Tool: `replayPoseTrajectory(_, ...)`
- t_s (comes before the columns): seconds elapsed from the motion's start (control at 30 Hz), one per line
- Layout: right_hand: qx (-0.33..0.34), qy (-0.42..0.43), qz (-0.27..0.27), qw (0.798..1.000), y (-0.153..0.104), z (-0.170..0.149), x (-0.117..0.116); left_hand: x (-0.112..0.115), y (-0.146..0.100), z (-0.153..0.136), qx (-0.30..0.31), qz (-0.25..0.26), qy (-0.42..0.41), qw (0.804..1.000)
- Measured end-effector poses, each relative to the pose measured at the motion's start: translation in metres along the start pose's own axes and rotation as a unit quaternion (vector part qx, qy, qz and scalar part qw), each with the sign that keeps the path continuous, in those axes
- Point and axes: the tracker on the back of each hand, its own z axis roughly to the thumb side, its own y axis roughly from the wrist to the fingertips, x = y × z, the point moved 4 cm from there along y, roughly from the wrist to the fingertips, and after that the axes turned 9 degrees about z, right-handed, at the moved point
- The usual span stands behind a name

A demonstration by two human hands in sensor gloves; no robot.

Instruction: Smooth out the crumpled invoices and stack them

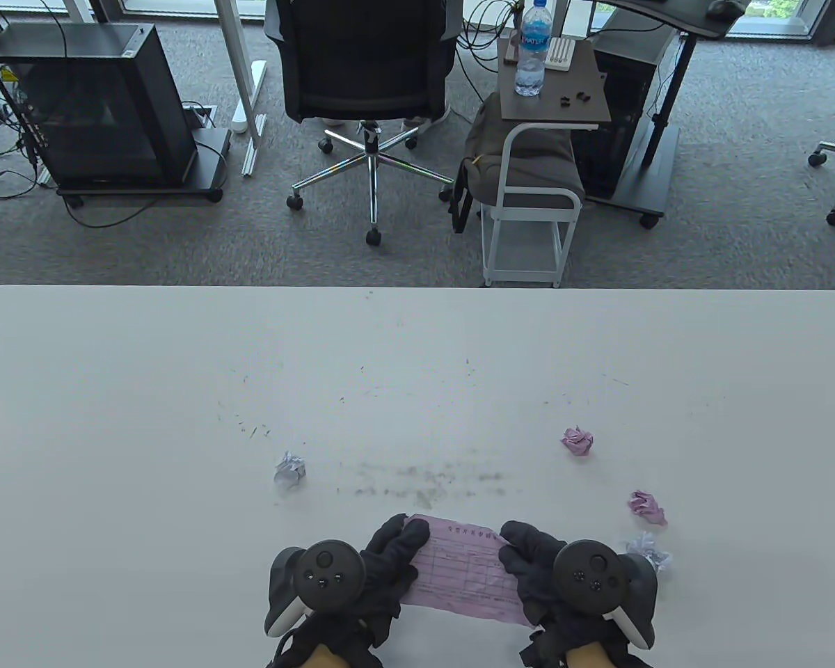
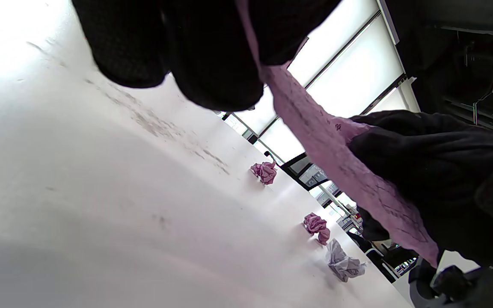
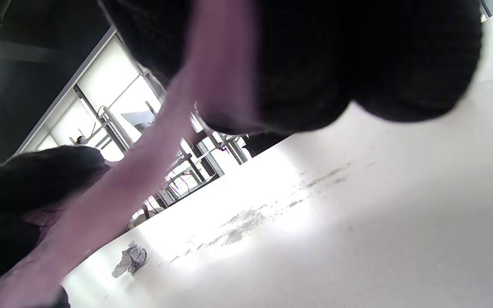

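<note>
A pink invoice [image 1: 463, 569] is stretched flat between both hands near the table's front edge. My left hand [image 1: 390, 550] pinches its left end, and my right hand [image 1: 525, 560] pinches its right end. In the left wrist view the pink sheet [image 2: 336, 158] hangs above the table, held at both ends by gloved fingers [image 2: 212, 51]. The right wrist view shows the same sheet [image 3: 144, 171] blurred and close. Crumpled balls lie around: a white one [image 1: 290, 470] to the left, a pink one [image 1: 577, 440], another pink one [image 1: 647, 506] and a white one [image 1: 649, 550] to the right.
The white table [image 1: 181, 390] carries grey scuff marks [image 1: 424, 480] just beyond the hands. Past its far edge stand an office chair [image 1: 369, 76], a small side table with a water bottle [image 1: 532, 49], and a computer case [image 1: 90, 104].
</note>
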Motion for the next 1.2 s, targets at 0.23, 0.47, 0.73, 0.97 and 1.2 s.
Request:
replayPoseTrajectory(0.23, 0.013, -0.05, 0.007, 0.999, 0.004, 0.017, 0.001, -0.001, 0.0, -0.003, -0.03, -0.008, -0.017, 0.999)
replayPoseTrajectory(0.47, -0.023, -0.078, 0.046, 0.996, 0.015, 0.024, 0.001, 0.007, 0.007, -0.001, -0.07, -0.078, -0.008, 0.994)
replayPoseTrajectory(0.73, -0.036, -0.173, 0.094, 0.98, 0.043, 0.024, -0.028, 0.015, 0.021, -0.025, -0.099, -0.109, 0.054, 0.988)
replayPoseTrajectory(0.97, -0.056, -0.214, 0.122, 0.968, 0.081, 0.012, -0.058, 0.032, 0.047, -0.049, -0.109, -0.158, 0.147, 0.97)
replayPoseTrajectory(1.2, -0.07, -0.218, 0.124, 0.965, 0.112, 0.001, -0.066, 0.037, 0.065, -0.066, -0.118, -0.166, 0.177, 0.963)
